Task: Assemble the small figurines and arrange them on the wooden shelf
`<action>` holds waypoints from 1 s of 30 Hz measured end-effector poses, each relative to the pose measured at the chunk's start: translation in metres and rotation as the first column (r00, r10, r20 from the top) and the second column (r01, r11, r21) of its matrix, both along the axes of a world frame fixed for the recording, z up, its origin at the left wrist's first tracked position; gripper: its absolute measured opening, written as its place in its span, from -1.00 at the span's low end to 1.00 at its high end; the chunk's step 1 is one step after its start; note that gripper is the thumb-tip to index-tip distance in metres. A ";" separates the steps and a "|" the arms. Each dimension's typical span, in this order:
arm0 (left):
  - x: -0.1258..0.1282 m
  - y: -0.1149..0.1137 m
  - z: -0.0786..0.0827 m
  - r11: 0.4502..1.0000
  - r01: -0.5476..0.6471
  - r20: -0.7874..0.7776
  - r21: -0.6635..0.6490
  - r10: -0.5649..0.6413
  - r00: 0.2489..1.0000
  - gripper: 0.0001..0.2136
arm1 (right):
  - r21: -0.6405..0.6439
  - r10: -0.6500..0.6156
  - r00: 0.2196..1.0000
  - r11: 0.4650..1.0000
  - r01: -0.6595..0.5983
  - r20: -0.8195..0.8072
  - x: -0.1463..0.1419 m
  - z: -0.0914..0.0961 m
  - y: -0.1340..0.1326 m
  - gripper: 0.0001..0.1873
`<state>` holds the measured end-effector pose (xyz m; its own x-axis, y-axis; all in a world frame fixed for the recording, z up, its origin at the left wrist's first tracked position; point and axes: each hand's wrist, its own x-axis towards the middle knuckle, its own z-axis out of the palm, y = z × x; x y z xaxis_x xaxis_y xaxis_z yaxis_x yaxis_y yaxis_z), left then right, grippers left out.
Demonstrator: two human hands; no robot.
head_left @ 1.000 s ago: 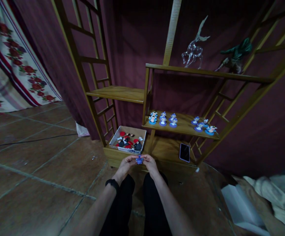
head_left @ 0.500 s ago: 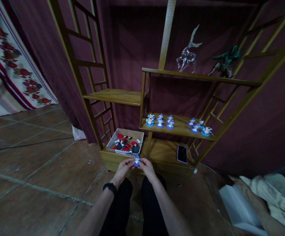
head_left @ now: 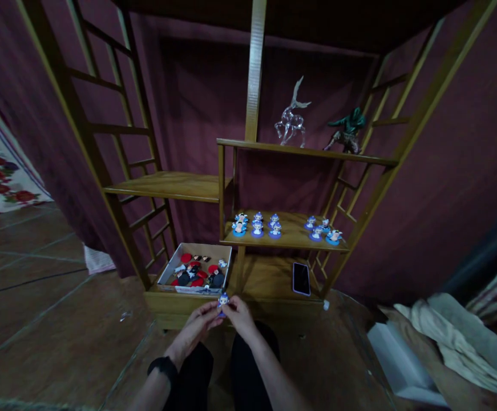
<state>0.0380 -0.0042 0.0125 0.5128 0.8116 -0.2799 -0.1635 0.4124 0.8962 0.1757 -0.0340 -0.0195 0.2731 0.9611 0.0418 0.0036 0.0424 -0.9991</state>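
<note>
A small purple-and-white figurine (head_left: 223,299) on a purple base is held upright between both hands, just in front of the cabinet's low front edge. My left hand (head_left: 202,317) pinches it from the left side; a black band circles that wrist. From the right, my right hand (head_left: 239,315) grips it, with fingers partly covering the base. Beyond the hands stands an open white box (head_left: 171,268) with red, black and white figurine pieces inside. Several similar figurines stand on the middle shelf, among them a purple one (head_left: 257,226) and a blue-based one (head_left: 239,228).
A phone (head_left: 301,279) lies on the lower shelf (head_left: 269,277). Higher up stand a clear deer figure (head_left: 291,123) and a green-cloaked statue (head_left: 347,130). A white box (head_left: 404,365) and pale cloth (head_left: 440,328) lie on the right. A dark cable (head_left: 29,282) crosses the floor.
The view has swung right and tilted up, so the cabinet appears further left and lower. Both hands still hold the figurine; the right fingers now reach further across its front.
</note>
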 end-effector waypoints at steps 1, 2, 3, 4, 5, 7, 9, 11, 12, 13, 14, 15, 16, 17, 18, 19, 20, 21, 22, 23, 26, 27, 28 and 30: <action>0.001 0.000 0.001 1.000 0.007 0.002 0.005 -0.007 1.000 -0.71 | 0.009 -0.003 1.000 1.000 0.003 -0.002 0.001 -0.001 0.001 -0.88; 0.001 0.000 0.001 1.000 0.004 0.001 0.010 -0.004 1.000 -0.72 | 0.023 -0.005 1.000 1.000 0.005 -0.013 0.001 -0.001 0.001 -0.88; 0.002 0.001 0.002 1.000 -0.004 -0.006 0.012 0.004 1.000 -0.73 | 0.041 -0.004 0.999 0.999 0.006 -0.031 0.001 0.000 0.001 -0.87; 0.003 0.001 0.002 1.000 -0.011 -0.017 0.012 0.012 1.000 -0.74 | 0.061 0.000 0.999 0.998 0.003 -0.052 0.001 0.001 0.000 -0.84; 0.003 0.002 0.002 1.000 -0.014 -0.031 0.009 0.015 0.999 -0.75 | 0.079 0.006 0.998 0.997 -0.001 -0.068 0.001 0.002 0.000 -0.79; 0.004 0.003 0.001 1.000 -0.005 -0.061 0.003 0.005 0.998 -0.75 | 0.098 0.007 0.997 0.995 0.000 -0.079 0.001 0.006 -0.003 -0.69; 0.005 0.003 0.001 1.000 0.005 -0.076 0.004 -0.005 0.997 -0.74 | 0.098 0.003 0.998 0.995 0.004 -0.064 0.002 0.010 -0.006 -0.62; 0.006 0.004 -0.001 1.000 0.011 -0.090 0.007 -0.010 0.996 -0.74 | 0.090 0.008 0.998 0.996 -0.003 -0.054 0.003 0.012 -0.008 -0.63; 0.007 0.004 -0.002 1.000 0.015 -0.096 0.008 -0.014 0.995 -0.74 | 0.087 0.013 0.999 0.996 -0.008 -0.053 0.003 0.013 -0.008 -0.66; 0.007 0.005 -0.003 1.000 0.019 -0.101 0.010 -0.018 0.995 -0.74 | 0.084 0.015 0.998 0.996 -0.011 -0.054 0.004 0.013 -0.008 -0.69; 0.008 0.005 -0.003 1.000 0.020 -0.105 0.011 -0.019 0.994 -0.75 | 0.082 0.013 0.998 0.997 -0.009 -0.054 0.004 0.014 -0.008 -0.72; 0.008 0.005 -0.003 1.000 0.016 -0.109 0.011 -0.015 0.994 -0.75 | 0.082 0.007 0.999 0.997 -0.003 -0.052 0.004 0.014 -0.008 -0.73; 0.008 0.005 -0.002 1.000 0.009 -0.113 0.009 -0.008 0.994 -0.76 | 0.086 0.001 0.999 0.996 0.003 -0.046 0.005 0.014 -0.009 -0.73; 0.009 0.004 -0.001 1.000 0.007 -0.118 0.006 -0.006 0.993 -0.76 | 0.092 -0.001 0.999 0.996 0.004 -0.037 0.005 0.015 -0.009 -0.73; 0.009 0.003 0.002 1.000 0.006 -0.122 0.002 -0.006 0.992 -0.76 | 0.099 0.001 1.000 0.995 0.001 -0.027 0.006 0.016 -0.010 -0.73; 0.009 0.002 0.004 1.000 0.010 -0.125 0.001 -0.010 0.992 -0.76 | 0.107 0.009 1.000 0.994 -0.007 -0.018 0.007 0.017 -0.011 -0.73; 0.010 0.000 0.007 1.000 0.016 -0.126 0.002 -0.015 0.992 -0.76 | 0.112 0.018 1.000 0.994 -0.017 -0.011 0.008 0.018 -0.012 -0.73; 0.010 -0.002 0.010 1.000 0.023 -0.127 0.008 -0.022 0.992 -0.75 | 0.112 0.029 1.000 0.993 -0.027 -0.008 0.009 0.019 -0.014 -0.73; 0.011 -0.005 0.013 0.999 0.030 -0.127 0.015 -0.027 0.991 -0.74 | 0.110 0.038 0.999 0.993 -0.037 -0.011 0.010 0.021 -0.015 -0.73; 0.012 -0.007 0.016 0.999 0.033 -0.129 0.023 -0.030 0.991 -0.73 | 0.105 0.044 0.999 0.994 -0.042 -0.017 0.011 0.022 -0.017 -0.73; 0.013 -0.010 0.019 0.999 0.032 -0.131 0.017 -0.030 0.991 -0.68 | 0.108 0.047 0.997 0.993 -0.041 -0.060 0.014 0.025 -0.021 -0.75; 0.013 -0.009 0.019 1.000 0.027 -0.127 0.005 -0.026 0.992 -0.66 | 0.114 0.045 0.996 0.993 -0.036 -0.077 0.015 0.026 -0.022 -0.76; 0.012 -0.008 0.018 1.000 0.022 -0.119 -0.007 -0.023 0.993 -0.64 | 0.121 0.041 0.995 0.992 -0.030 -0.093 0.016 0.026 -0.022 -0.76; 0.010 -0.005 0.014 1.000 0.018 -0.101 -0.024 -0.020 0.995 -0.59 | 0.126 0.029 0.993 0.992 -0.015 -0.114 0.019 0.027 -0.023 -0.77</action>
